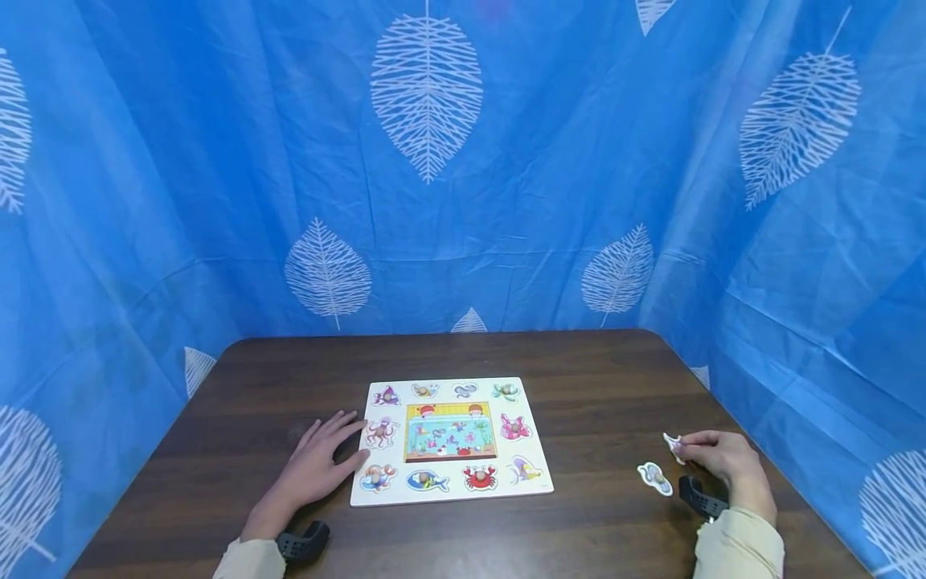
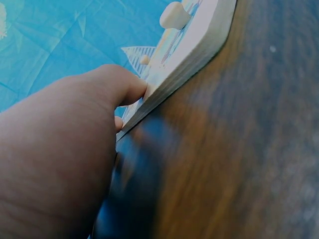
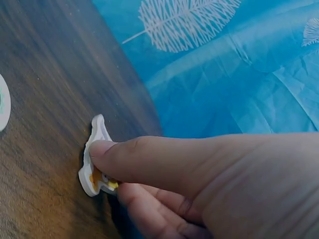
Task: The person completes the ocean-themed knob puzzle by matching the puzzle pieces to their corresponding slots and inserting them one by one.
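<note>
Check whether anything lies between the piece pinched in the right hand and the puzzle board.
Nothing visible blocks it. The right hand pinches a puzzle piece; bare table lies between it and the puzzle board. A second loose piece sits nearer the person, off that line.

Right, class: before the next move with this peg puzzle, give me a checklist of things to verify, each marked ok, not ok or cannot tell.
1. Right hand pinches a puzzle piece: ok.
2. Left hand rests flat against the puzzle board edge, steadying it: ok.
3. Board lies flat on the table: ok.
4. Second loose piece lies on the table, apart from the board: ok.
5. Which slot suits the held piece: cannot tell; its picture is mostly hidden.
6. Every slot filled: cannot tell; too small to see.
</note>
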The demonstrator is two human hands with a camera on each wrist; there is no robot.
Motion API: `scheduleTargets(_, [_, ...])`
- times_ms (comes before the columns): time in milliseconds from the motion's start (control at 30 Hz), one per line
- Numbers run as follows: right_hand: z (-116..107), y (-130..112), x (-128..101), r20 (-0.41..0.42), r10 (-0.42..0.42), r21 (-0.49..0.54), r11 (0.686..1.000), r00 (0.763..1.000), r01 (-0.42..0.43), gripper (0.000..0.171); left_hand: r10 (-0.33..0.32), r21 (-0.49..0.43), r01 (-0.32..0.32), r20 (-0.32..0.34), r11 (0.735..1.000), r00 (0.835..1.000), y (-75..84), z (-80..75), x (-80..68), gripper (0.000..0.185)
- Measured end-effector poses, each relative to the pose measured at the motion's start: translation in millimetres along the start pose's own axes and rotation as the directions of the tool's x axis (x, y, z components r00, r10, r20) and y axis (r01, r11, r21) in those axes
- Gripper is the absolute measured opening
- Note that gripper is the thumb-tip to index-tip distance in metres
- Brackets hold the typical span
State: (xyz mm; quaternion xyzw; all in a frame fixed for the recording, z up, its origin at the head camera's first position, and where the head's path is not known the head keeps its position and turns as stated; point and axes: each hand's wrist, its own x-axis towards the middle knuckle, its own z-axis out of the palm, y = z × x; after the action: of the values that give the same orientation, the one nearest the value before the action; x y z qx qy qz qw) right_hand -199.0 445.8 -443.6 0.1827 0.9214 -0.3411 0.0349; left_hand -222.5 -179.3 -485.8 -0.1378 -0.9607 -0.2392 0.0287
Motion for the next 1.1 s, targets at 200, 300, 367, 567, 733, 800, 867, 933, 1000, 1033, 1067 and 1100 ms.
scheduleTargets(200, [4, -5, 3, -0.029, -0.059, -0.002, 0.998, 0.998, 0.059, 0.045, 0.000, -0.002, 0.000, 0.005, 1.000, 1.000, 0.4, 0.9, 1.1, 0.056])
scheduleTargets(300, [5, -8, 6, -0.031, -0.109, -0.016, 0.994, 0.994, 0.108, 0.044, 0.000, -0.003, 0.000, 0.004, 1.000, 1.000, 0.6, 0.9, 1.0, 0.056])
scheduleTargets(367, [5, -11, 7, -0.022, -0.155, -0.034, 0.988, 0.988, 0.154, 0.043, 0.000, -0.004, 0.000, 0.004, 1.000, 1.000, 0.4, 1.0, 0.8, 0.056])
scheduleTargets(567, [9, -20, 8, 0.042, -0.271, -0.052, 0.961, 0.962, 0.273, 0.041, -0.004, -0.007, 0.004, 0.003, 1.000, 1.000, -0.4, 0.7, 0.2, 0.057])
scheduleTargets(733, [15, -31, 8, 0.101, -0.304, -0.017, 0.952, 0.947, 0.307, 0.039, -0.002, -0.005, 0.002, 0.002, 1.000, 1.000, -0.2, 0.4, 0.5, 0.057])
scheduleTargets(800, [18, -35, 7, 0.135, -0.310, 0.029, 0.951, 0.941, 0.309, 0.039, -0.002, -0.003, 0.002, 0.003, 1.000, 1.000, -0.3, 0.6, 0.6, 0.057])
scheduleTargets(867, [21, -40, 6, 0.168, -0.315, 0.071, 0.949, 0.934, 0.307, 0.039, -0.003, -0.003, 0.003, 0.003, 1.000, 1.000, -0.4, 0.6, 0.8, 0.057])
scheduleTargets(933, [25, -45, 5, 0.197, -0.339, 0.101, 0.940, 0.920, 0.325, 0.037, -0.004, -0.002, 0.004, 0.003, 1.000, 1.000, -0.4, 0.7, 0.8, 0.057])
scheduleTargets(1000, [28, -52, 4, 0.224, -0.370, 0.133, 0.928, 0.901, 0.348, 0.034, -0.003, -0.002, 0.003, 0.002, 1.000, 1.000, -0.5, 0.7, 0.8, 0.057])
scheduleTargets(1033, [30, -57, 4, 0.233, -0.380, 0.135, 0.924, 0.895, 0.357, 0.032, -0.002, -0.001, 0.002, 0.001, 1.000, 1.000, -0.5, 0.7, 0.8, 0.057])
scheduleTargets(1067, [32, -61, 4, 0.244, -0.394, 0.147, 0.918, 0.886, 0.368, 0.030, -0.002, -0.001, 0.002, -0.001, 1.000, 1.000, -0.4, 0.6, 0.8, 0.056])
scheduleTargets(1100, [35, -66, 3, 0.255, -0.405, 0.153, 0.913, 0.878, 0.378, 0.028, -0.002, -0.001, 0.002, -0.001, 1.000, 1.000, -0.3, 0.6, 0.8, 0.056])
